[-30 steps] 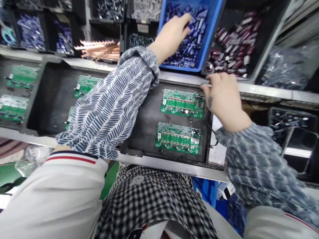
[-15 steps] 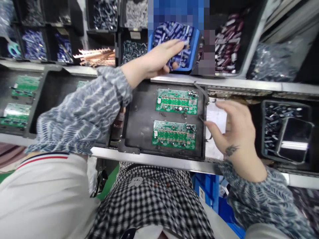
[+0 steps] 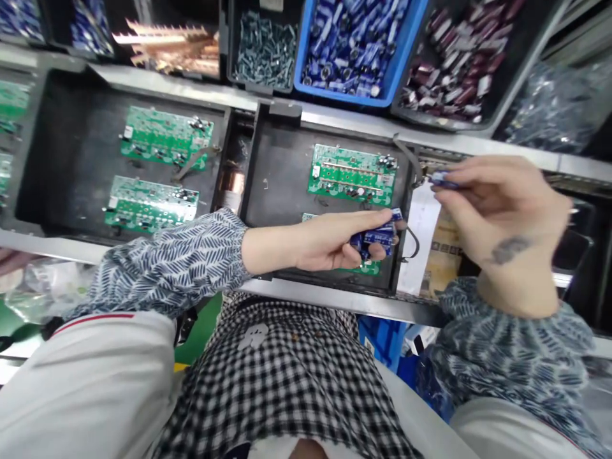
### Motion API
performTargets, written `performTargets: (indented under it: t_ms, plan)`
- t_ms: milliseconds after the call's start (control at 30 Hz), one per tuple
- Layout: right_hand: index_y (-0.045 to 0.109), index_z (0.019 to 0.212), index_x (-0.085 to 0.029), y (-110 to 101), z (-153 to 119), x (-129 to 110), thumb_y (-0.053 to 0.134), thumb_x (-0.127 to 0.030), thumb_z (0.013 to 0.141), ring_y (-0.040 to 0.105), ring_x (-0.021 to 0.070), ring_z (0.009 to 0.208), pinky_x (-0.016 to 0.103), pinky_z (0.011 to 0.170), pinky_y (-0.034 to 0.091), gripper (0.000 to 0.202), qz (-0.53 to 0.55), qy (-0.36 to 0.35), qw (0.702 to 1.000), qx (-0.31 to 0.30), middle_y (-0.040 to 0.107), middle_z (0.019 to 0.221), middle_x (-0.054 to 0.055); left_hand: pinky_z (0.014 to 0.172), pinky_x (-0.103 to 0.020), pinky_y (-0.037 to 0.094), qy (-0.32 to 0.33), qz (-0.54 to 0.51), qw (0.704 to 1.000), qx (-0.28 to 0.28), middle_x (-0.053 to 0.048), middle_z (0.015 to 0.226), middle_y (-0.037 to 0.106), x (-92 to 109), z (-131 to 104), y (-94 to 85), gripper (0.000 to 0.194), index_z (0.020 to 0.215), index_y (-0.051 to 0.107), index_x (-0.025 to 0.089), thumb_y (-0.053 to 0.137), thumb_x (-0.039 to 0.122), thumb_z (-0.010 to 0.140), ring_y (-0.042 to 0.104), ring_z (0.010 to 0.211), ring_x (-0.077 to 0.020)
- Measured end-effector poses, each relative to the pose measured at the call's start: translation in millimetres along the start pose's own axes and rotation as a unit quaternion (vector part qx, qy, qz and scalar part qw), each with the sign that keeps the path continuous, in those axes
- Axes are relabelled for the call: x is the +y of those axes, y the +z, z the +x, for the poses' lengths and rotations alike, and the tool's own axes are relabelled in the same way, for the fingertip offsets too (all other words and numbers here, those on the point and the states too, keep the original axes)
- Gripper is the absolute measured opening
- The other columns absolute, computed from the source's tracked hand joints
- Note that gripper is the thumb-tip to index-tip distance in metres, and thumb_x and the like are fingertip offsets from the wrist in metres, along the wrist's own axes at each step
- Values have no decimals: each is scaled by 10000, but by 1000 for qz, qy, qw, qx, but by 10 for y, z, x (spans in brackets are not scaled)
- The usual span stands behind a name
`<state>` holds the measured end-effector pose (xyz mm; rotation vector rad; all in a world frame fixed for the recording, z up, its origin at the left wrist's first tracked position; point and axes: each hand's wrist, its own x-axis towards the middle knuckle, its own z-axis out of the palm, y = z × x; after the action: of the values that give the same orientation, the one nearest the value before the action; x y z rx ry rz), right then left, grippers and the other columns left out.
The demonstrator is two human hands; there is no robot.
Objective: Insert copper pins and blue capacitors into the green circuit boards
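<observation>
Several blue cylindrical capacitors (image 3: 377,241) are gathered in my left hand (image 3: 329,241), its fingers curled round them. That hand is above the lower green circuit board (image 3: 368,266), which it mostly covers. Between thumb and fingertips my right hand (image 3: 511,210) pinches one blue capacitor (image 3: 444,180), just right of the tray. The upper circuit board (image 3: 352,173), with two copper-coloured strips along it, lies uncovered in the black tray (image 3: 282,185).
Behind the tray stand a blue bin (image 3: 299,70) of blue capacitors, a bin of maroon capacitors (image 3: 459,57), small dark parts (image 3: 268,51) and copper strips (image 3: 176,48). Another tray (image 3: 71,146) at left holds two boards. White paper (image 3: 418,242) lies right of my tray.
My left hand has come from the blue bin to over the lower board, now holding capacitors. My right hand has shifted right and up and now pinches one. The view has shifted too.
</observation>
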<state>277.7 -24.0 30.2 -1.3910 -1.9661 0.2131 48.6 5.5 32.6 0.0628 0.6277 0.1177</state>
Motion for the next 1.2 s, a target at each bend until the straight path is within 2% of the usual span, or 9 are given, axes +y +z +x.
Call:
performTargets:
  t_ms: [133, 300, 533, 700, 800, 900, 967, 1067, 1200]
  plan:
    - [742, 1048, -204, 173, 103, 350, 592, -285, 988, 673, 280, 959, 441, 840, 526, 181, -135, 17, 981, -137, 758, 1035, 145, 342, -63, 284, -14, 1, 1000, 20, -30, 760, 588, 24, 97, -81, 305, 800, 638, 130, 575, 292, 1050, 542, 573, -43]
    - [744, 1028, -186, 389, 145, 486, 566, -371, 1005, 589, 317, 884, 493, 847, 442, 258, -201, 32, 961, -185, 761, 938, 155, 351, -88, 252, 22, 20, 999, 20, -31, 810, 622, 44, 122, -155, 314, 875, 640, 123, 511, 324, 1078, 517, 554, -37]
    - [743, 999, -200, 427, 201, 439, 542, -417, 1021, 579, 331, 924, 529, 863, 435, 296, -221, 9, 956, -191, 734, 851, 133, 401, -115, 228, 65, 87, 993, 45, -23, 849, 626, -17, 151, -157, 276, 966, 670, 142, 572, 384, 1058, 498, 573, -33]
    - [742, 1096, -196, 439, 149, 195, 534, -433, 1013, 605, 390, 1079, 587, 927, 450, 326, -232, 70, 952, -187, 749, 1074, 154, 449, -127, 267, 108, 157, 980, 61, -36, 930, 643, -62, 175, -190, 277, 1059, 687, 153, 566, 402, 1060, 509, 614, -39]
    - [692, 1217, -230, 396, -13, -20, 540, -437, 1008, 655, 327, 978, 505, 859, 512, 331, -115, 83, 981, -129, 737, 1145, 122, 470, -135, 289, 118, 194, 972, 65, -39, 957, 652, -84, 171, -202, 272, 1102, 704, 173, 581, 410, 1050, 520, 639, -50]
    - [707, 1092, -301, 340, -170, -124, 576, -437, 989, 667, 249, 752, 407, 686, 531, 216, 28, 98, 984, -148, 746, 922, 31, 473, -137, 295, 101, 209, 971, 62, -30, 953, 652, -86, 163, -188, 249, 1095, 708, 183, 594, 398, 1039, 529, 646, -55]
    - [723, 1007, -325, 319, -208, -84, 587, -431, 978, 681, 252, 753, 408, 686, 536, 175, 46, 112, 982, -144, 746, 886, 12, 473, -135, 314, 74, 206, 973, 70, -23, 960, 650, -71, 157, -164, 211, 1091, 710, 177, 569, 328, 1045, 532, 644, -51]
    - [742, 1009, -313, 327, -175, 82, 581, -392, 970, 701, 302, 913, 474, 837, 539, 183, -21, 123, 987, -105, 765, 994, 47, 470, -128, 340, 31, 196, 977, 84, -17, 973, 646, -42, 141, -125, 228, 1121, 709, 169, 493, 197, 1054, 532, 632, -41]
    - [725, 1000, -235, 387, -110, 240, 603, -326, 909, 683, 324, 962, 491, 894, 509, 178, -97, 133, 979, -122, 764, 992, 103, 432, -113, 298, 25, 198, 977, 79, -13, 963, 656, -35, 132, -123, 181, 1151, 663, 187, 513, 239, 1066, 554, 632, -45]
